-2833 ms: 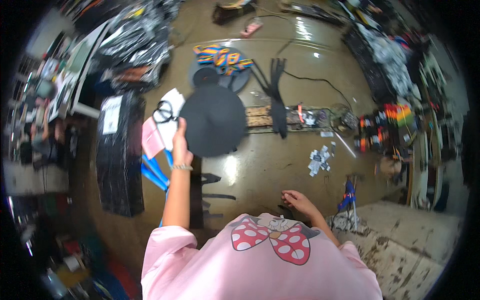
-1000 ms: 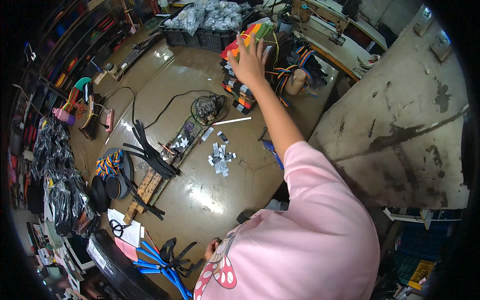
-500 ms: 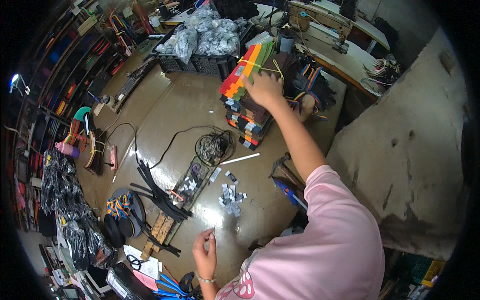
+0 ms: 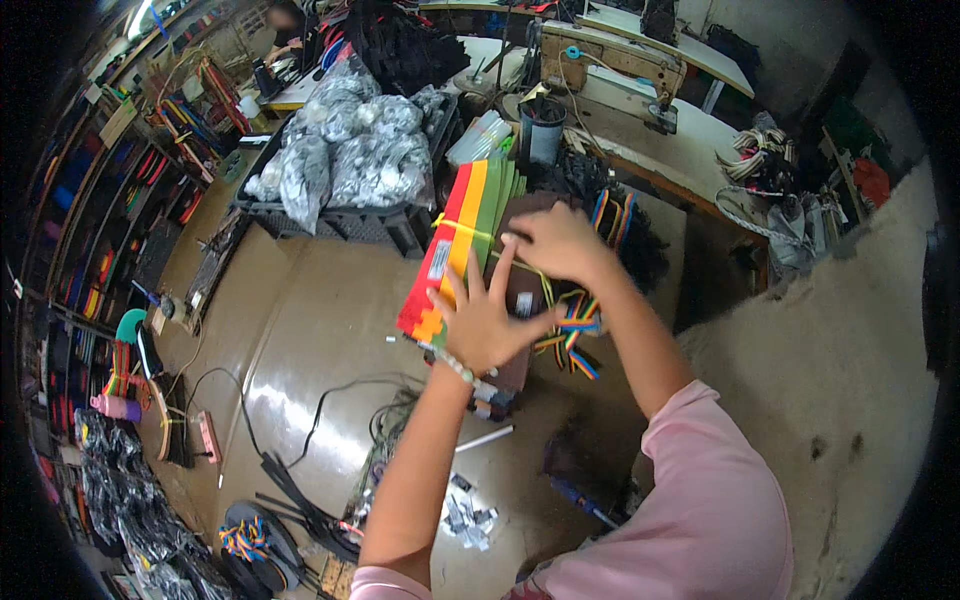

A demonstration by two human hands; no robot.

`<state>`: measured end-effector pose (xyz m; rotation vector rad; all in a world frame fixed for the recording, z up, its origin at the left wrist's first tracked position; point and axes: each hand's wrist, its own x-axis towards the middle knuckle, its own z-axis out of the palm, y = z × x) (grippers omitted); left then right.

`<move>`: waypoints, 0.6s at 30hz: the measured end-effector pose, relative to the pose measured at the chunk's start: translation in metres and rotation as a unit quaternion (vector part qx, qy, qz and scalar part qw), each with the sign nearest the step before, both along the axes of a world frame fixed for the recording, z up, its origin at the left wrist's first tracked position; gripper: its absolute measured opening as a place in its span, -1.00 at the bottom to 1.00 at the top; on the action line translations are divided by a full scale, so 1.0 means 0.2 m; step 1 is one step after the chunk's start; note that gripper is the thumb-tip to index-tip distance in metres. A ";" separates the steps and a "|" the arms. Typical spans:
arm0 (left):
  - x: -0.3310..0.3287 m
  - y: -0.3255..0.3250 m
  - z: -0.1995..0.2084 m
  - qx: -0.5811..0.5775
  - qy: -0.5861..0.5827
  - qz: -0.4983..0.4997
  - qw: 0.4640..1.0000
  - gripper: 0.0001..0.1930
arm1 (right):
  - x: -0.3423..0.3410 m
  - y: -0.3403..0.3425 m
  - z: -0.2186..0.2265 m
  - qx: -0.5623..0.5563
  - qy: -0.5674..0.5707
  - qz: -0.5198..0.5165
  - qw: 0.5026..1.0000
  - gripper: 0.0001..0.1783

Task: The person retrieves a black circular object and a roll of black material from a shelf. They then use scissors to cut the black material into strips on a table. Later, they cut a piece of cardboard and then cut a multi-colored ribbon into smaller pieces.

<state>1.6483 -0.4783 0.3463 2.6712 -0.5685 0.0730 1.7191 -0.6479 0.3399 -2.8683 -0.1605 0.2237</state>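
A tied bundle of red, yellow and green striped straps [image 4: 462, 232] tops a stack of strap bundles, bound with yellow cord. My left hand [image 4: 484, 318] lies over its near end, fingers spread, the thumb toward the right. Beside it, my right hand [image 4: 562, 240] curls over a dark brown strap bundle [image 4: 528, 205]; some of its fingertips are hidden. The two hands nearly meet at their fingertips. Next to the brown bundle hang rainbow-striped cords [image 4: 578, 335]. My left forearm covers part of the table and the lower stack.
A black crate [image 4: 375, 228] full of plastic-wrapped packets stands behind left. A dark cup [image 4: 542, 132] and a sewing machine [image 4: 615, 70] are behind. Small labels [image 4: 468, 520], a white stick [image 4: 484, 438] and black straps [image 4: 300, 490] lie on the table [image 4: 300, 330]. Shelves line the left.
My left hand has risen from the near table, where it was pinched, onto the stack and spread out. My right hand has shifted from the striped straps onto the brown bundle. The view has shifted.
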 end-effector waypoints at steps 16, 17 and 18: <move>-0.16 0.10 -0.22 0.069 0.007 0.061 0.996 -0.13 | 0.30 -0.06 -0.22 0.218 -0.018 -0.047 0.975 -0.38; -0.17 0.09 -0.22 0.063 -0.001 0.055 0.996 -0.12 | 0.28 -0.07 -0.21 0.227 -0.022 -0.050 0.972 -0.40; -0.19 0.09 -0.22 0.065 -0.005 0.038 0.997 -0.10 | 0.26 -0.10 -0.21 0.237 -0.013 -0.035 0.971 -0.41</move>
